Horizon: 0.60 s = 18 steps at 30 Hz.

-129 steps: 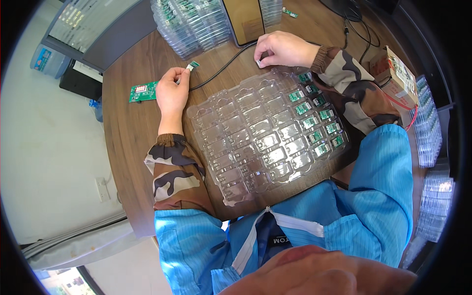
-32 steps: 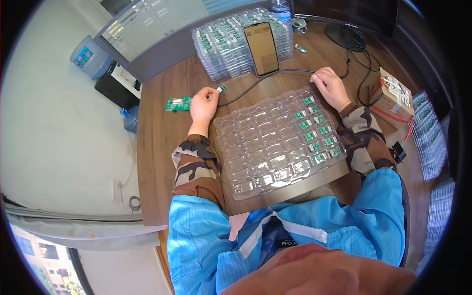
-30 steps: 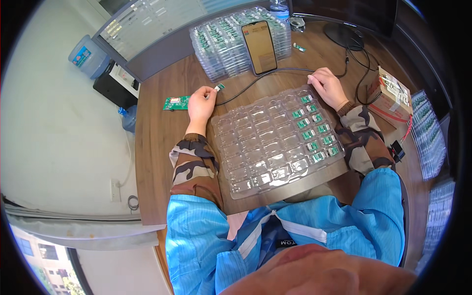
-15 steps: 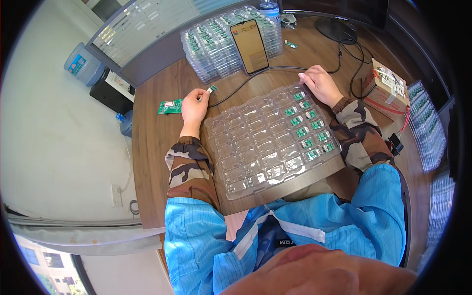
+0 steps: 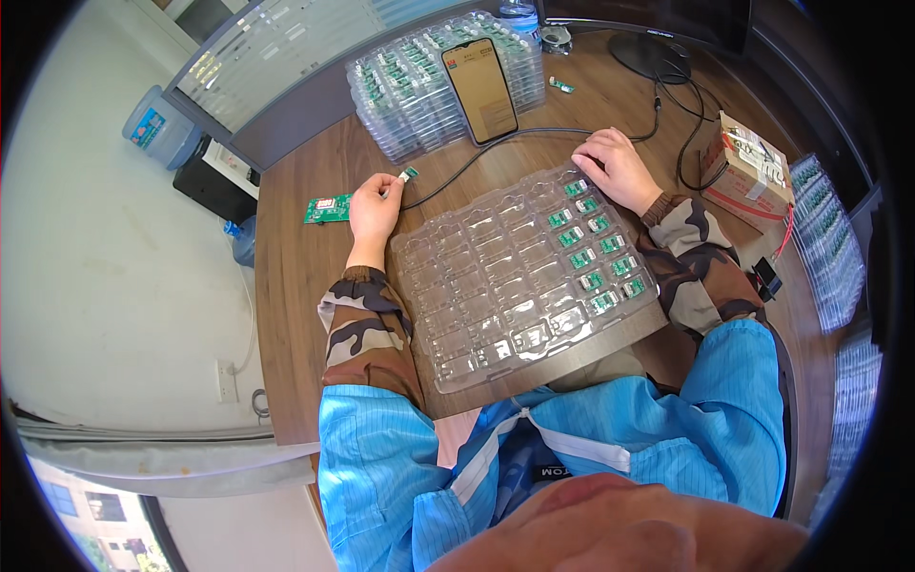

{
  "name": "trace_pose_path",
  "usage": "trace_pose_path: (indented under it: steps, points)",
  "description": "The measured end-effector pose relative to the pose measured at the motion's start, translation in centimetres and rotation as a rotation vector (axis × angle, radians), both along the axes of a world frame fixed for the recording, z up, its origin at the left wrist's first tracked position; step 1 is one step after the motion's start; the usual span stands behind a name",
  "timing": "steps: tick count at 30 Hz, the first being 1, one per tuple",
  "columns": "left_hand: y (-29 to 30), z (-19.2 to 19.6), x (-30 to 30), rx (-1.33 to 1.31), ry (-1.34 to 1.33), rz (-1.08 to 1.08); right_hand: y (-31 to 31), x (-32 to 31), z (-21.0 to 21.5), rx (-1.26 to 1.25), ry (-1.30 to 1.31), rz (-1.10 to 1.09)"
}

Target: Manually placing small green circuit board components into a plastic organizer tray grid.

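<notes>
Between the thumb and fingers of my left hand is a small green circuit board with a white connector. A larger green circuit board with a lit red display lies just left of that hand, partly covered by it. My right hand rests by the far right corner of a clear plastic tray, fingers loosely bent and thumb apart, nothing seen in it. Small green boards fill the tray's two right-hand columns; the other pockets hold none.
Behind the tray, a phone leans on stacked clear trays of boards. A black cable crosses the desk. One loose board lies at the back. To the right stand a cardboard box and more stacked trays.
My right hand has come down slightly toward the tray's far right corner, its thumb lower than before. My left hand keeps the small board in nearly the same place.
</notes>
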<state>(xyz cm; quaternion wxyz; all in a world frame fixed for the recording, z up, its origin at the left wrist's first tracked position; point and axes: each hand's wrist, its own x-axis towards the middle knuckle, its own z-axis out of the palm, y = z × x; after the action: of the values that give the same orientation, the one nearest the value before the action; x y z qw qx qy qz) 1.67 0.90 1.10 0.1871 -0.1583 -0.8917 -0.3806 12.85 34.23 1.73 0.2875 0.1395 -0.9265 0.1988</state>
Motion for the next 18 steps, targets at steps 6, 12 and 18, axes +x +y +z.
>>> trace_pose_path:
  steps: [6,12,18]
  points:
    - [0.12,0.08,-0.14,-0.016,0.002,-0.002,0.45,-0.16,-0.23,-0.1,-0.073,0.034]
    - [0.06,0.12,-0.05,-0.01,-0.005,0.003,0.22,0.1,-0.16,-0.105,-0.131,0.083]
    - [-0.04,0.16,0.14,-0.017,-0.003,0.007,0.41,0.12,-0.46,-0.126,-0.154,0.079]
